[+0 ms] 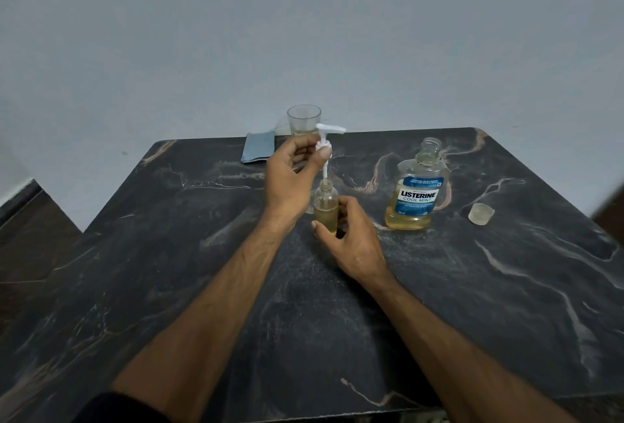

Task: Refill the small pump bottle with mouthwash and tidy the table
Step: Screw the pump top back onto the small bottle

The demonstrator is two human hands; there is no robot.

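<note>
At table centre: the small bottle [326,208] is stood upright, partly filled with yellowish liquid, its neck uncapped.
Right hand [354,240]: placed at 5 o'clock of the bottle; the fingers are curled round the lower body of the bottle and it is gripped against the table [472,287].
Left hand [290,176]: raised at 11 o'clock of the bottle; the white pump [326,142] is pinched at its collar between thumb and curled fingers.
Pump: held upright directly above the bottle, spout turned toward 3 o'clock; the lower end of its tube is seen at the bottle mouth, but whether the tip is inside cannot be told.
Listerine [417,193]: stood at 3 o'clock of the bottle, well apart, uncapped, about half full.
Cap [481,214]: laid on its side at 3 o'clock of the Listerine, apart from it.
Glass [304,118]: stood at 12 o'clock near the far table edge, behind the pump; a little liquid is seen at its bottom.
Cloth [258,151]: folded, blue-grey, laid at 9 o'clock of the glass, just beside it.
</note>
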